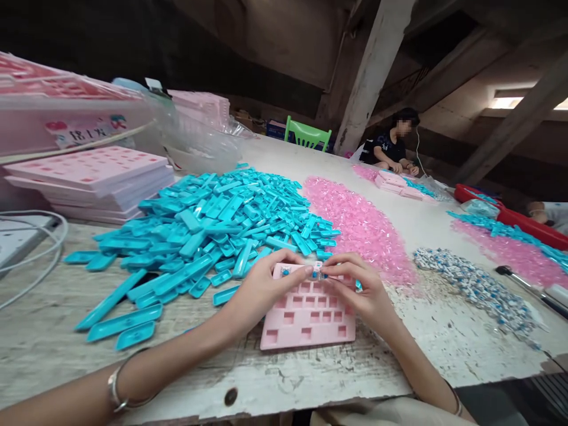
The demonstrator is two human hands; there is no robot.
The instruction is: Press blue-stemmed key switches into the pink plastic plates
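Note:
A pink plate with rectangular holes (306, 332) is tilted up from the table in front of me. My left hand (277, 277) grips its upper left edge, fingers behind and thumb on the front face. At the upper right, my right hand (361, 287) is closed in a pinch at a small white-and-blue switch-like piece (316, 274); my left thumb touches there too. Another such piece (286, 271) sits in the plate's top row at left. The lower holes show no pieces in them. Part of the top edge is hidden by my fingers.
Behind the plate lie a heap of turquoise keycap-like bars (231, 207) and a pile of clear pink bits (359, 225). More white-and-blue pieces (474, 284) are at right, near a brush (523, 278). Stacked pink plates (93, 177) stand left. Another person (393, 148) sits across.

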